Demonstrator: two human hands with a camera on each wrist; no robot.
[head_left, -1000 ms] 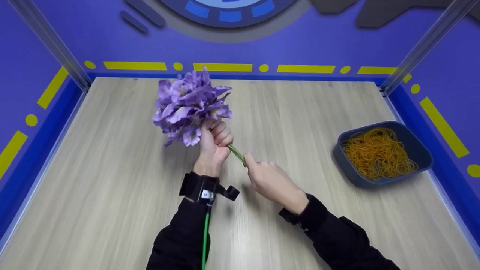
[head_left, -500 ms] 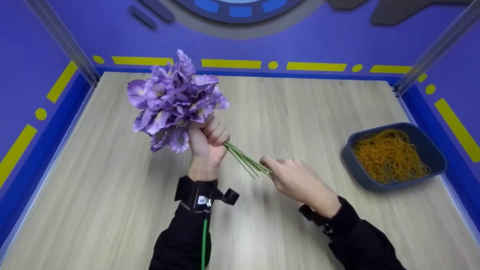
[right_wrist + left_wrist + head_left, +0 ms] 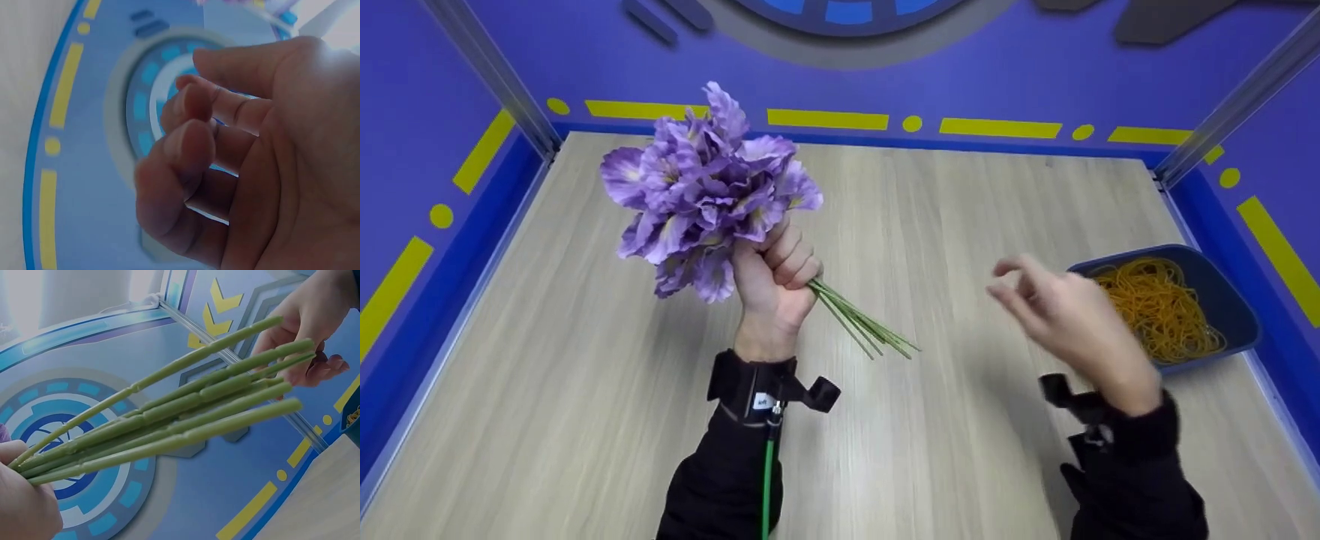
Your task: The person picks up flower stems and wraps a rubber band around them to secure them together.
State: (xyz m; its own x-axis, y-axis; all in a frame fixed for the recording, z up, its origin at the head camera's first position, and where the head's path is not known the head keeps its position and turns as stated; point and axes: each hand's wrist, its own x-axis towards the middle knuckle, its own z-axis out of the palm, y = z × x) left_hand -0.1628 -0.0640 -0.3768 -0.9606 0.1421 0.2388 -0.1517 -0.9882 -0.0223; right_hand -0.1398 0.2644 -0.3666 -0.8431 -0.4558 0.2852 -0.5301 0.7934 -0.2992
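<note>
A bunch of purple artificial flowers is held up over the table by my left hand, its fingers curled round the stems just under the blooms. The green stems stick out below that fist toward the lower right, spreading a little at their cut ends. In the left wrist view the stems fan across the picture. Apart from the stems, my right hand hovers left of the bin, fingers loosely bent. Nothing lies between the fingers in the right wrist view.
A dark grey bin stands on the right of the table, partly covered by my right hand. Tangled yellow-orange rubber bands lie in it. Blue panels enclose the wooden table at the back and sides.
My right hand has let go of the stem ends and moved right, toward the bin. The bunch in my left hand has shifted slightly left and up, and its stems have spread.
</note>
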